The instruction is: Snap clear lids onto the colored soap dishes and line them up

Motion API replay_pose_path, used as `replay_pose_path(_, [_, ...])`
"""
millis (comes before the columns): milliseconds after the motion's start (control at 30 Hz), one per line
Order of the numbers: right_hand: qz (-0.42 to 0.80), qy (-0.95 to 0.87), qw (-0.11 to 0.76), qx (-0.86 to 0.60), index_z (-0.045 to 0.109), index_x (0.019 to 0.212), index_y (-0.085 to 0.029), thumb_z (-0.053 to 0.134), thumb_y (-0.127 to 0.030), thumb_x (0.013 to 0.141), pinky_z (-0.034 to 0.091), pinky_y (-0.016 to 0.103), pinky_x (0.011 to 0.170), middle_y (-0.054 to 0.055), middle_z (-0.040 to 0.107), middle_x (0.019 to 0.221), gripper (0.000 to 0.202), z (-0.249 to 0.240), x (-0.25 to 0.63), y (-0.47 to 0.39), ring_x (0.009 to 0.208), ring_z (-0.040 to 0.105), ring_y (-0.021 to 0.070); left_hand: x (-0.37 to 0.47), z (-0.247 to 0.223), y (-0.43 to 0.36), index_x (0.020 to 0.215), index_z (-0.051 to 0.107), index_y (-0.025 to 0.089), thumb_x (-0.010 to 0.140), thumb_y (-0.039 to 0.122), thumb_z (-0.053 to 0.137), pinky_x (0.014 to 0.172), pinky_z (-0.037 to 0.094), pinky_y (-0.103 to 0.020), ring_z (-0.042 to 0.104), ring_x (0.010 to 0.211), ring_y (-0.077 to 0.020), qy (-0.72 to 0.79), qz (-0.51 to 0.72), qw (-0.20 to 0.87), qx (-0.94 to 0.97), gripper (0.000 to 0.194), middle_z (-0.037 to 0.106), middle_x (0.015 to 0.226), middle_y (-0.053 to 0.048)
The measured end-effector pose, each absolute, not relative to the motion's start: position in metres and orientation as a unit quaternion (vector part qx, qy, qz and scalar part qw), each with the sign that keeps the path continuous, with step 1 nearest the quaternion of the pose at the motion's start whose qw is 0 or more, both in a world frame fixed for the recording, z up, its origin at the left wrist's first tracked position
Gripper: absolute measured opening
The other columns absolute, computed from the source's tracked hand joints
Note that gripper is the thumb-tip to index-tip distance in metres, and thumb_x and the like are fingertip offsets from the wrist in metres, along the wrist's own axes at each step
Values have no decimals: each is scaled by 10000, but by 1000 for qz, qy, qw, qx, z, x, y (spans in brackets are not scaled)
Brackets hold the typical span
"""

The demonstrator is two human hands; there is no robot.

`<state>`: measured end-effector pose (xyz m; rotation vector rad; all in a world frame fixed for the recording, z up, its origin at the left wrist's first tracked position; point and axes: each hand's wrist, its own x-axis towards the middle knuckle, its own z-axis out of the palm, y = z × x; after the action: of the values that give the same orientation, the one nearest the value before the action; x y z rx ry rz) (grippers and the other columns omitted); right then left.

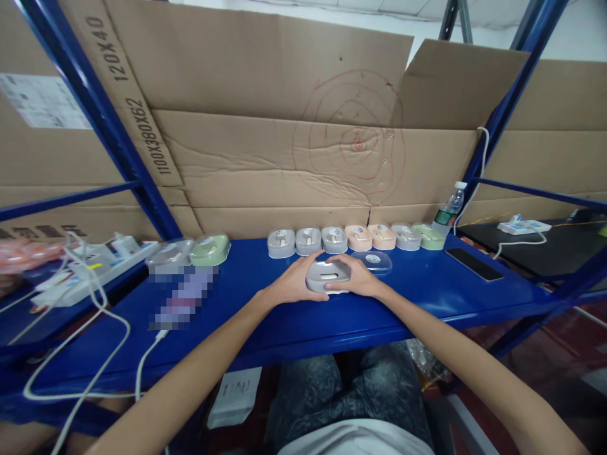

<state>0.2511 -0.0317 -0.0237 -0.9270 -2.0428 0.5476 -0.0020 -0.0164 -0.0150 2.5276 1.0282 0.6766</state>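
Observation:
Both of my hands grip a light grey, rounded plastic case (318, 277) with a pale oblong slot in its middle, held just over the blue table (265, 328). My left hand (296, 278) curves round its left side, thumb at the front and fingers at the back. On the opposite side, my right hand (362, 277) is closed around the edge in the same way. Right behind that hand lies a clear plastic lid (382, 265) with a small round label.
Along the back stands a row of similar lidded cases: grey (281, 243), peach (359, 237) and green (431, 237). A water bottle (448, 212) and a dark phone (474, 263) are at right. Leftward are another green case (209, 250), a blurred-out phone (184, 297), cables and power strips (95, 268).

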Motion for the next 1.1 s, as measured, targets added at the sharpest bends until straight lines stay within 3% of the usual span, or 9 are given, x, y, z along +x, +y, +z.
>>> replay_pose_path(167, [237, -794, 419, -372, 708, 1273, -248, 925, -544, 759, 524, 501, 1114, 82, 745, 1322, 632, -24, 252, -31, 1235, 696, 314, -4, -14, -17, 1712, 241, 244, 663, 726, 924, 1275, 326, -665, 329, 1598, -479, 367, 229, 181, 883, 1341, 310, 1752, -205])
replay_pose_path(400, [246, -762, 458, -386, 733, 1223, -251, 869, -551, 833, 519, 509, 1142, 81, 769, 1291, 511, -22, 253, -34, 1247, 707, 308, -9, -7, -17, 1706, 276, 263, 682, 661, 939, 1249, 368, -674, 398, 1560, -486, 350, 241, 190, 885, 1283, 375, 1725, -190])
replay_pose_path(733, [199, -766, 473, -387, 727, 1229, -248, 752, -573, 940, 533, 496, 1101, 92, 776, 1289, 436, -23, 257, -32, 1214, 723, 307, -13, -3, -18, 1743, 158, 233, 643, 639, 966, 1284, 322, -667, 310, 1610, -474, 342, 235, 196, 888, 1424, 260, 1764, -232])
replay_pose_path(1100, [180, -794, 449, -368, 705, 1251, -244, 683, -576, 993, 527, 492, 1100, 106, 760, 1299, 421, -21, 255, -34, 1230, 709, 302, -17, -4, -15, 1741, 192, 247, 657, 612, 964, 1265, 346, -668, 352, 1592, -471, 347, 232, 199, 887, 1380, 327, 1739, -223])
